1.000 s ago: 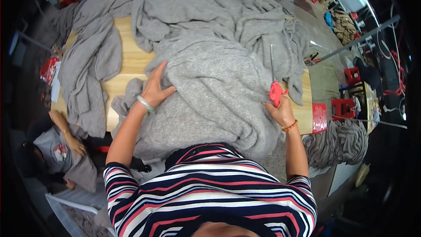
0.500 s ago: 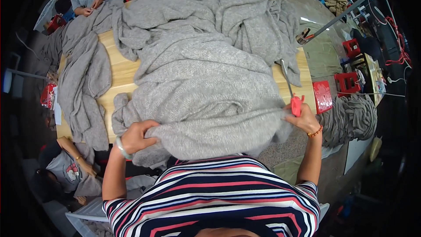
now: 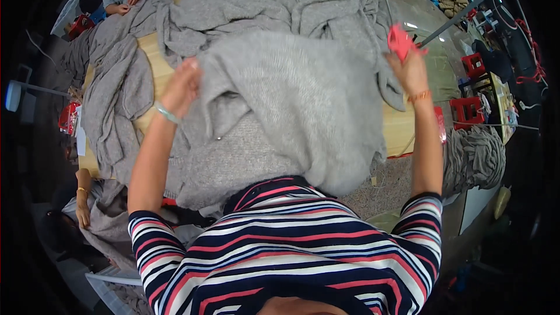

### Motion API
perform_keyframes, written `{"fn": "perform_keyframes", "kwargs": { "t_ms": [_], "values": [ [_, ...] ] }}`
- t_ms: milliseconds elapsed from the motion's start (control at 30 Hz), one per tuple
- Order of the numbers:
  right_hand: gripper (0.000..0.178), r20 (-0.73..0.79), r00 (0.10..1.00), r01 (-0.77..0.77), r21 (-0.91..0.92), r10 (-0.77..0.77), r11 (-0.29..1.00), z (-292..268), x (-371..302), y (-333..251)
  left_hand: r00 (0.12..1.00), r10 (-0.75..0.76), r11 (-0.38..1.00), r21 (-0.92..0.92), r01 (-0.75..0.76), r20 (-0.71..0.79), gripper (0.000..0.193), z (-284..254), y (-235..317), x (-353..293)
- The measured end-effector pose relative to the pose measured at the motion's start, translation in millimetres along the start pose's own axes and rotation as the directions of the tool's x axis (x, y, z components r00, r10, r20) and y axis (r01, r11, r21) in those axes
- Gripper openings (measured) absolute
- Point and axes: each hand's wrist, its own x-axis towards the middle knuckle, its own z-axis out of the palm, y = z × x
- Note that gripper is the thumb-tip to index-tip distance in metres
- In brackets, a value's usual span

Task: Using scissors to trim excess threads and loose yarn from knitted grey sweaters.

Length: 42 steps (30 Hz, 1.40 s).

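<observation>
A grey knitted garment (image 3: 315, 99) is spread in front of me, its upper part raised and slightly blurred by motion. My left hand (image 3: 184, 87) is closed on the garment at its left edge. My right hand (image 3: 410, 74), by the garment's right edge, is closed on a red-handled tool (image 3: 400, 41) with a long thin metal shaft pointing away from me. Whether the right fingers also pinch the knit is hard to tell. The garment's lower part reaches down to my striped shirt.
Grey knitwear (image 3: 245, 9) is heaped across the wooden table (image 3: 153, 52). A co-worker's hands (image 3: 129, 3) work at the far left; another person's arm (image 3: 83, 198) is at the near left. At right are red stools (image 3: 466, 111) and a grey cloth stack (image 3: 475, 154).
Both my hands have moved away from me, lifting the garment's near edge up and over. The red-handled tool has moved farther out with my right hand.
</observation>
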Motion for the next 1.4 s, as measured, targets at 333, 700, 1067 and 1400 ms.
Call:
{"fn": "perform_keyframes", "kwargs": {
  "t_ms": [333,700,1067,1400],
  "values": [
    [0.047,0.328,0.94,-0.002,0.273,-0.092,0.962,16,-216,-162,0.997,-0.016,0.905,0.424,-0.016,0.071,0.045,-31,-92,-19],
    [0.039,0.104,0.917,-0.377,0.538,0.384,0.754,-18,-188,-66,0.978,0.205,0.97,-0.135,-0.2,0.024,0.024,18,29,-33],
    [0.039,-0.462,0.88,0.024,0.273,0.108,0.962,-157,-7,19,0.929,0.362,0.897,-0.3,-0.325,0.075,0.034,26,115,-133],
    [0.049,0.211,0.944,-0.209,-0.214,0.254,0.954,10,9,-8,0.941,0.307,0.612,0.787,-0.081,-0.141,0.014,-192,-63,-13]
  ]
}}
